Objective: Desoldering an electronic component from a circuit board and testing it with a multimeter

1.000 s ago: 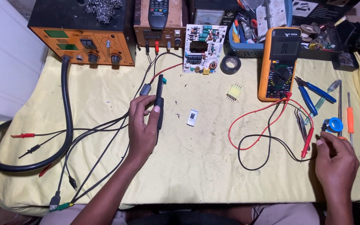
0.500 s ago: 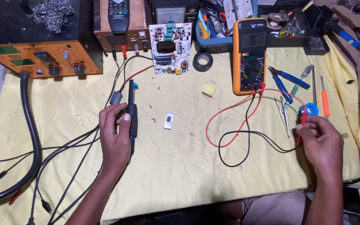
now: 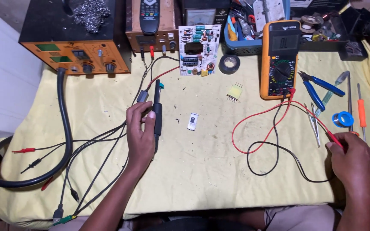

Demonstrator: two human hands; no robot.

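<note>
Black soldering iron (image 3: 157,112) in left hand (image 3: 140,132) points lengthwise away, tip up-table.

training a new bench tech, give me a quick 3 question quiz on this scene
1. True or false: the left hand grips the black iron.
2. The right hand pinches which probe? A) red probe B) blue pliers C) tape roll
3. What small white part lies between the iron and the meter leads?

Key: 1 true. 2 A. 3 the white chip on the yellow cloth.
</note>
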